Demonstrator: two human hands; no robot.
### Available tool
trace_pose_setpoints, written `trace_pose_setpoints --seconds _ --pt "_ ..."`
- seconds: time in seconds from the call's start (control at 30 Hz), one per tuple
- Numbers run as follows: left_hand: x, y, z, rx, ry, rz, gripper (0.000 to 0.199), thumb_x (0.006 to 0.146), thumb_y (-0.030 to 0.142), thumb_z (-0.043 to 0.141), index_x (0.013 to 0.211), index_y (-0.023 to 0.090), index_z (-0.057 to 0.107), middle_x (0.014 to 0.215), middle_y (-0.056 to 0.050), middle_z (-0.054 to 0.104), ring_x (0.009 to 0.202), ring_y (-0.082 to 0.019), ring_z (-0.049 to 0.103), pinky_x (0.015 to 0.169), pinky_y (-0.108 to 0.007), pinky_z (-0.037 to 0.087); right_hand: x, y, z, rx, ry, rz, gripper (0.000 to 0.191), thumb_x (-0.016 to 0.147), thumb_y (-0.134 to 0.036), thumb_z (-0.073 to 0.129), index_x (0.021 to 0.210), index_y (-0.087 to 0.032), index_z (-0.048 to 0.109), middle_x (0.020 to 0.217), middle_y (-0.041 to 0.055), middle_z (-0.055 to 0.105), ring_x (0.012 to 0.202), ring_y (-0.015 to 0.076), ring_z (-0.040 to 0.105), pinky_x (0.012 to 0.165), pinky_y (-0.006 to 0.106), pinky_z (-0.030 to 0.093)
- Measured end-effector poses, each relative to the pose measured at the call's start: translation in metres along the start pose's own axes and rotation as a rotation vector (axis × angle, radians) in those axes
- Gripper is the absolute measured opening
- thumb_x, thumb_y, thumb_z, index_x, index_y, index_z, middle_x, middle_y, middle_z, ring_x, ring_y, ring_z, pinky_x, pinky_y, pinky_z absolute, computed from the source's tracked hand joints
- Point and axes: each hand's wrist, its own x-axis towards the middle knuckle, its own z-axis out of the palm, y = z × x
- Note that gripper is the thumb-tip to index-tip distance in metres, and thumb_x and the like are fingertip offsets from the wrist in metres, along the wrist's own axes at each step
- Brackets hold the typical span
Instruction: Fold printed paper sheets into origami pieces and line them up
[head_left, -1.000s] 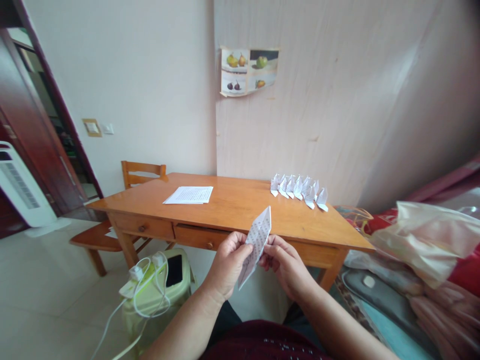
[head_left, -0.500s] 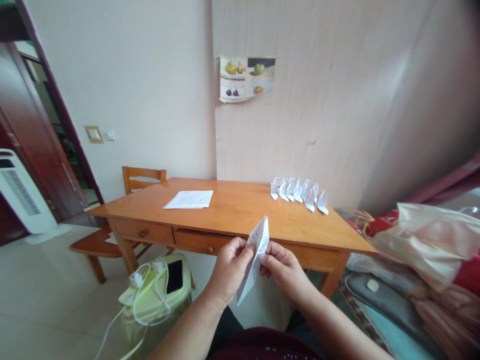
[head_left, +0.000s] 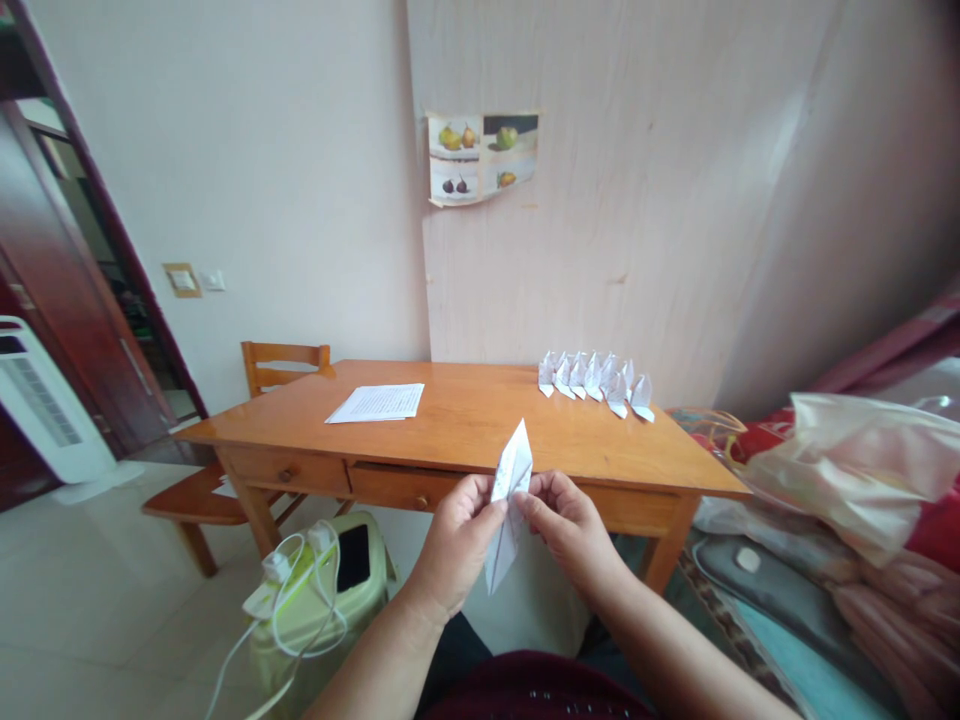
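Observation:
A folded white paper with print on it is held upright in front of me, narrow and pointed at top and bottom. My left hand pinches its left edge between thumb and fingers. On the opposite edge, my right hand grips it with thumb and bent forefinger. Several folded paper figures stand grouped at the table's back right. A stack of printed sheets lies flat on the left half of the table.
A pale green box with a power strip, white cables and a dark phone stands at the lower left. Behind the table is a wooden chair. Plastic bags are heaped at the right. A fruit print hangs on the wall.
The folded paper has turned so that more of its front face and centre crease shows. Both hands keep their pinch on it. The view has shifted slightly.

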Motion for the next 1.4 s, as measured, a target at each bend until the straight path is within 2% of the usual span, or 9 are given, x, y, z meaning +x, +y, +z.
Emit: trace_pose_setpoints --seconds 0.13,0.23,0.37,0.7,0.97,1.07,1.2,1.4 --pt "0.001 0.002 -0.001 -0.083 0.024 0.005 0.034 0.083 0.031 0.072 0.112 0.014 0.065 0.108 -0.012 0.072 0.096 -0.023 0.066 0.091 -0.035 0.048 0.0 0.0 0.001 0.02 -0.019 0.008 0.031 0.082 -0.046 0.074 0.089 -0.02 0.06 0.076 0.0002 0.06 0.067 0.0139 0.051 0.063 0.028 0.04" --pt "0.001 0.002 -0.002 -0.121 0.008 -0.021 0.035 0.084 0.033 0.072 0.111 0.013 0.064 0.103 -0.012 0.073 0.089 -0.022 0.068 0.084 -0.034 0.05 0.0 -0.001 0.0 0.01 -0.051 0.067 0.031 0.084 -0.05 0.071 0.085 -0.02 0.061 0.069 -0.0008 0.058 0.062 0.0133 0.048 0.058 0.028 0.036" --pt "0.0 0.001 -0.004 -0.147 -0.012 -0.06 0.035 0.084 0.034 0.072 0.111 0.013 0.063 0.099 -0.011 0.073 0.086 -0.022 0.068 0.081 -0.033 0.051 -0.001 -0.004 -0.001 0.026 -0.023 0.075 0.032 0.081 -0.05 0.073 0.079 -0.02 0.061 0.064 -0.0018 0.056 0.058 0.0126 0.044 0.056 0.028 0.033" --pt "-0.004 0.008 -0.002 -0.113 -0.016 -0.1 0.035 0.076 0.032 0.079 0.103 0.013 0.067 0.093 -0.01 0.074 0.084 -0.022 0.069 0.082 -0.034 0.051 -0.002 -0.006 0.002 0.07 -0.048 0.034 0.034 0.082 -0.05 0.072 0.075 -0.02 0.057 0.061 -0.0031 0.052 0.056 0.0118 0.04 0.056 0.028 0.03" --pt "0.0 0.005 -0.002 -0.052 -0.025 -0.054 0.028 0.082 0.032 0.075 0.101 0.013 0.067 0.097 -0.01 0.074 0.088 -0.022 0.068 0.087 -0.034 0.048 -0.004 -0.01 -0.004 0.107 -0.018 0.051 0.033 0.085 -0.052 0.069 0.086 -0.02 0.062 0.073 -0.0002 0.059 0.06 0.0113 0.045 0.055 0.026 0.031" --pt "0.002 0.005 -0.001 -0.012 -0.072 -0.084 0.026 0.079 0.03 0.077 0.098 0.014 0.068 0.095 -0.01 0.074 0.088 -0.022 0.068 0.088 -0.034 0.047 0.0 -0.011 -0.009 0.092 -0.031 0.058 0.034 0.085 -0.053 0.069 0.087 -0.02 0.062 0.07 -0.0014 0.056 0.058 0.011 0.043 0.053 0.026 0.029" --pt "0.004 0.004 -0.001 0.015 -0.112 -0.142 0.026 0.076 0.029 0.079 0.095 0.014 0.068 0.091 -0.008 0.074 0.087 -0.022 0.069 0.086 -0.034 0.048 0.006 -0.012 -0.013 0.108 -0.053 0.079 0.036 0.081 -0.053 0.073 0.076 -0.02 0.058 0.058 -0.0047 0.047 0.053 0.01 0.036 0.052 0.026 0.025" --pt "0.004 0.006 -0.004 -0.01 -0.088 -0.175 0.031 0.083 0.041 0.073 0.099 0.014 0.067 0.09 -0.008 0.072 0.079 -0.018 0.066 0.077 -0.03 0.048 0.012 -0.008 -0.014 0.203 0.015 0.145 0.037 0.078 -0.047 0.075 0.066 -0.02 0.053 0.052 -0.0048 0.046 0.049 0.0093 0.035 0.051 0.027 0.023"
